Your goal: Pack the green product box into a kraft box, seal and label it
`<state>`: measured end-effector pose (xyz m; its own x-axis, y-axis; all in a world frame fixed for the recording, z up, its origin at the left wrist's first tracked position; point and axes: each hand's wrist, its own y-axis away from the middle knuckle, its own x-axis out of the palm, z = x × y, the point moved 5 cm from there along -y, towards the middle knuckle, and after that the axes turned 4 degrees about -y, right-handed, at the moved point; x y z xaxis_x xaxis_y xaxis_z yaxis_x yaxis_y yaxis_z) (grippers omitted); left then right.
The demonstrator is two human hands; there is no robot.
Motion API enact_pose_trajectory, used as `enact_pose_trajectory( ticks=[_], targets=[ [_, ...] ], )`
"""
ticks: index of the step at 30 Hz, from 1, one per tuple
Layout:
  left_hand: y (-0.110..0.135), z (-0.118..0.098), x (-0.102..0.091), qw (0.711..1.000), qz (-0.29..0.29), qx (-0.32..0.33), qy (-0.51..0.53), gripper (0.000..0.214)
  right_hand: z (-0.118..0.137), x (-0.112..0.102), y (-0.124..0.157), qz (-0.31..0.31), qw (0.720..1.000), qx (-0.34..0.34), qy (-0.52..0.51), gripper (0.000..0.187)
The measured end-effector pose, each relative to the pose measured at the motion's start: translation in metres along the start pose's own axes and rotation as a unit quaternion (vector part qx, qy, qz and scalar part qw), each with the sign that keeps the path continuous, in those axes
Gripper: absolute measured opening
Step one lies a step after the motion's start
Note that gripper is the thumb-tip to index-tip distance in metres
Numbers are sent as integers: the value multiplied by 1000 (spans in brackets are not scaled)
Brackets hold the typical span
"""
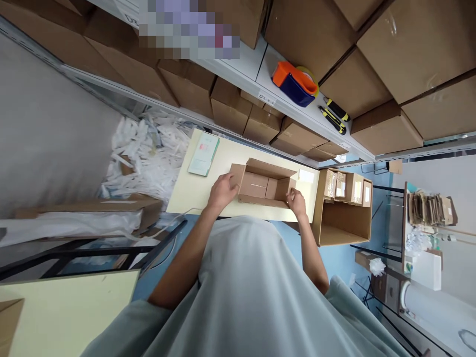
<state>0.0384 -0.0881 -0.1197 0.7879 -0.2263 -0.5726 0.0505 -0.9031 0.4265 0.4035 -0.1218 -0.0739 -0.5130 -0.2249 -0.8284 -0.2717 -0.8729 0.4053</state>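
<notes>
Open carton: The small brown carton (256, 191) sits on the cream tabletop (238, 148) before you, flaps raised, bottom seam showing, no contents seen.
Left hand: Your left hand (222, 192) meets the left end flap (237, 177); whether it is clamped, cannot tell.
Right hand: Your right hand (296, 202) has fingertips drawn together, pinching the near right corner.
Flap work: Judged in hand; the next move calls for even support from you at both ends.
Large carton: Just right of the tabletop, this large carton (344, 237) holds at least four smaller cartons (353, 188) along its far side.
</notes>
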Motion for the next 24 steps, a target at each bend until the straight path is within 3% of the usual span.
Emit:
enact_pose_trajectory(
  ticks=[4,7,11,15,20,24],
  targets=[
    [3,1,-18,998,-43,44,-13,55,-8,-14,8,-68,997,42,-12,69],
    [3,1,-19,999,-34,21,-19,65,-14,-21,12,-93,992,81,-33,79],
    [5,-2,-17,1000,-30,-1,10,57,-12,-31,17,-104,989,79,-74,67],
    [19,-4,-22,997,-62,-4,43,54,1,-47,17,-88,987,22,-133,57],
    [64,19,-37,984,-150,-41,91,56,37,-61,5,-12,981,-81,-176,50],
    [140,64,-53,951,-246,-116,148,56,81,-40,-2,98,963,-167,-186,44]
  ],
)
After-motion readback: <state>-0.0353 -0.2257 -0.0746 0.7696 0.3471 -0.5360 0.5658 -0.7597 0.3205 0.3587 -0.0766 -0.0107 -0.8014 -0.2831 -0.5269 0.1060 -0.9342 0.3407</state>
